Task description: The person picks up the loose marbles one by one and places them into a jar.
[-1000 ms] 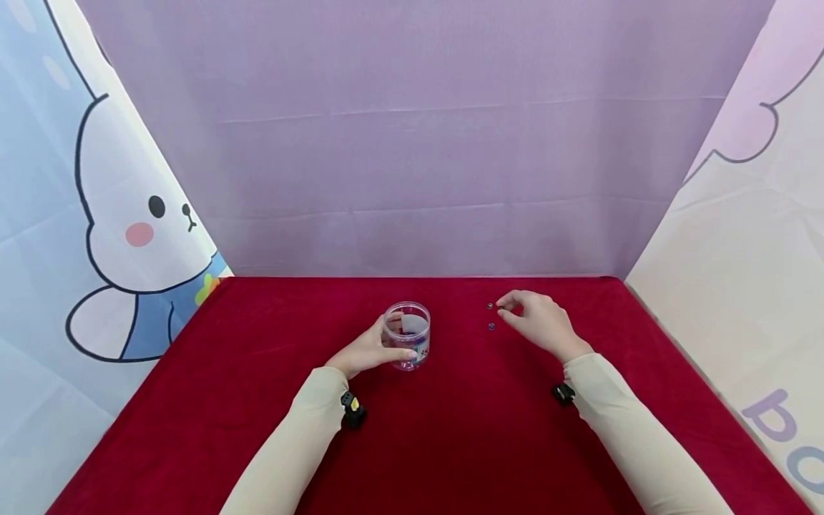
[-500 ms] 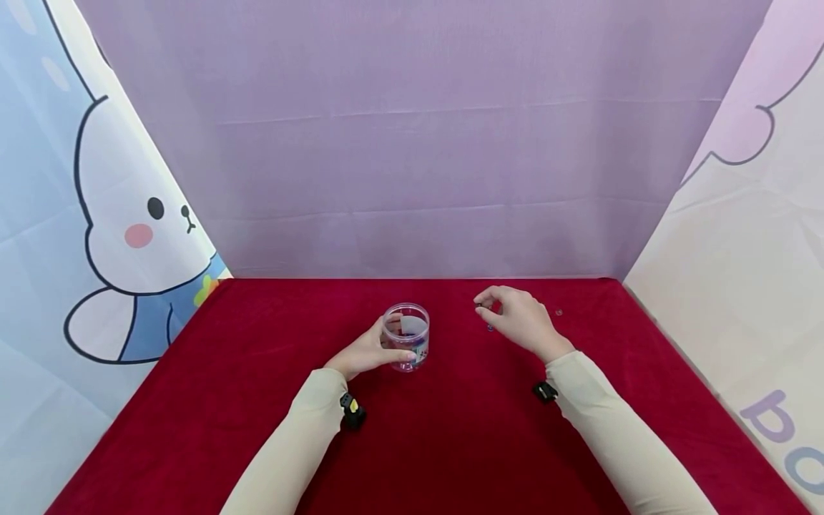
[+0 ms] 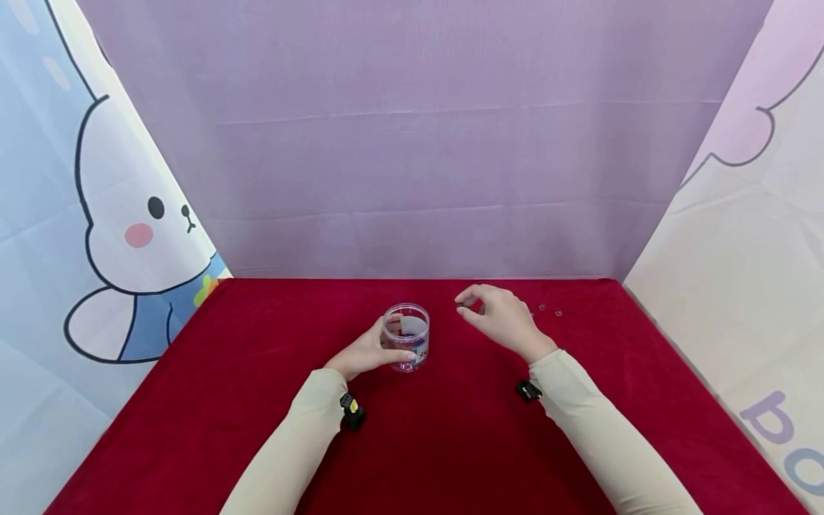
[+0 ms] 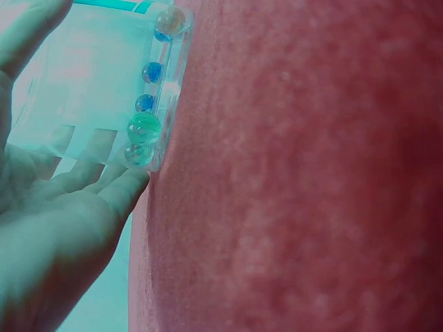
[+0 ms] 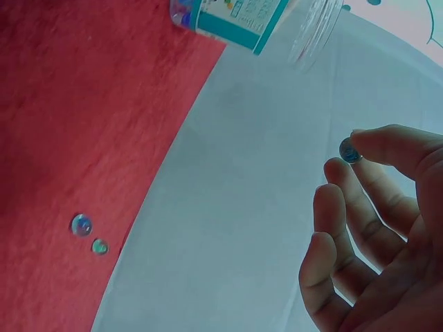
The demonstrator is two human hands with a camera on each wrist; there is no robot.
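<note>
My left hand (image 3: 365,353) grips a clear plastic jar (image 3: 420,330), with the thumb across its front and the fingers behind. The jar has a wide mouth, no lid on it and a printed label (image 5: 239,17). Through its wall in the left wrist view, several glass marbles lie along the bottom, among them a green marble (image 4: 144,128) and a blue marble (image 4: 151,72). To the right of the jar, my right hand (image 3: 502,320) is raised over the cloth. Its thumb and index finger pinch a dark bluish marble (image 5: 350,150); the other fingers are loosely bent.
Red cloth (image 3: 425,443) covers the table. Beyond my right hand lie loose marbles, a clear-blue marble (image 5: 81,225) and a smaller green marble (image 5: 100,246) in the right wrist view. A lilac curtain (image 3: 412,143) hangs behind the table, with printed cloths at both sides.
My right hand has moved left toward the jar, carrying the pinched marble. Small marbles to its right have come into view from behind it. The left hand and jar stay put.
</note>
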